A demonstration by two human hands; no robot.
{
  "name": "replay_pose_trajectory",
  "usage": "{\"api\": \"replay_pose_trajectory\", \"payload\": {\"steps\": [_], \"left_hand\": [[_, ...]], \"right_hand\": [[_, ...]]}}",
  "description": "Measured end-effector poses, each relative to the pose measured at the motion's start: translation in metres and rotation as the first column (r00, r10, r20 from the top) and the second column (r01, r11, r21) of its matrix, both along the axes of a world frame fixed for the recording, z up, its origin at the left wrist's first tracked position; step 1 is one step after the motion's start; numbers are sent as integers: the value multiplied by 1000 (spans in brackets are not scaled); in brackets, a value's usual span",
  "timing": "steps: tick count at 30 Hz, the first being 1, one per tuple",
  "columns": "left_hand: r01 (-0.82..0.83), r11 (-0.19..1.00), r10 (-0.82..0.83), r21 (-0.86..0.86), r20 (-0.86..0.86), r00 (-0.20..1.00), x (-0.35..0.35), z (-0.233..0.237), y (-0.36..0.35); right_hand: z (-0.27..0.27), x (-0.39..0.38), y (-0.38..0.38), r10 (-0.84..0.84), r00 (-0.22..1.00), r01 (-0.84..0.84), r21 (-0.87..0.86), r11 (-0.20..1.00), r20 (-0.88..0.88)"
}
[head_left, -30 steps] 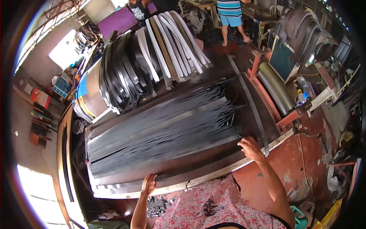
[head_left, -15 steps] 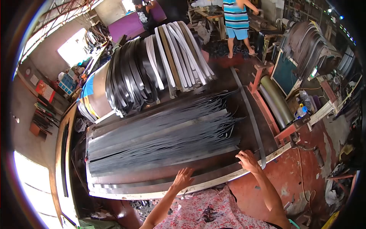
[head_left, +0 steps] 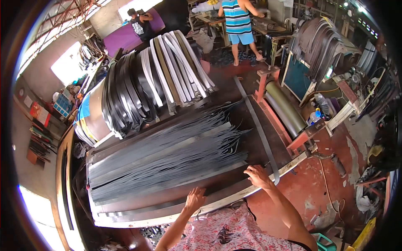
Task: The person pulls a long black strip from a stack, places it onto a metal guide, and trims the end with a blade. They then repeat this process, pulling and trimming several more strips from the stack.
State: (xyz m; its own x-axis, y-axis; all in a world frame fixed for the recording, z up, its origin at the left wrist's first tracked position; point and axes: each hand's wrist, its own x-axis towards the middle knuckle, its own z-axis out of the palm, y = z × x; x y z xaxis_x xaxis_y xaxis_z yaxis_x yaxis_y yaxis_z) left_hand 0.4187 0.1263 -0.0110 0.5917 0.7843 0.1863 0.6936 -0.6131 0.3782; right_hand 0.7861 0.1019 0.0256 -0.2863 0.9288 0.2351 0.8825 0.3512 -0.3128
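Long thin dark-grey strips (head_left: 167, 171) lie in a dense layer on the dark tabletop (head_left: 163, 198), their loose ends fanned out toward the right. My left hand (head_left: 195, 198) is near the table's front edge, fingers stretched and apart, with nothing visible in it. Beneath it runs a flat black band (head_left: 138, 210) along the front edge. My right hand (head_left: 257, 175) is just beyond the right end of the nearest strips, fingers bent but loosely apart. No held object shows there; its fingertips are partly hidden. A flat grey band (head_left: 261, 134) crosses the table to its right.
Behind the strips, black and white bands drape over a large roll (head_left: 138, 79). A green roller in a red frame (head_left: 284, 108) stands at the table's right end, beside a bottle (head_left: 315, 117). Two people (head_left: 238, 25) are farther back. A cord (head_left: 326, 184) trails across the red floor.
The view has swung to the right, so the table and strips appear farther left. My left hand has shifted slightly right over the table. My right hand stays by the strip ends.
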Motion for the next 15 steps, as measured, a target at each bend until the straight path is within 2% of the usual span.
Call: {"api": "replay_pose_trajectory", "payload": {"steps": [5,10,11,12,15], "left_hand": [[-49,999,49,13,-1,999,0,-2,-8],[-35,999,35,16,-11,999,9,12,-9],[-36,999,36,-14,-8,999,10,5,-7],[-42,998,44,35,-33,999,12,5,-7],[-23,999,23,35,-14,1000,23,3,-10]], "right_hand": [[3,-2,-5,23,999,-22,24,999,-29],[-4,3,-7,-51,998,53,92,994,-23],[-8,3,-11,-100,995,100,68,993,-13],[-10,2,-9,-151,988,151,55,987,-5],[-20,6,-9,-168,986,169,63,984,-13]]}}
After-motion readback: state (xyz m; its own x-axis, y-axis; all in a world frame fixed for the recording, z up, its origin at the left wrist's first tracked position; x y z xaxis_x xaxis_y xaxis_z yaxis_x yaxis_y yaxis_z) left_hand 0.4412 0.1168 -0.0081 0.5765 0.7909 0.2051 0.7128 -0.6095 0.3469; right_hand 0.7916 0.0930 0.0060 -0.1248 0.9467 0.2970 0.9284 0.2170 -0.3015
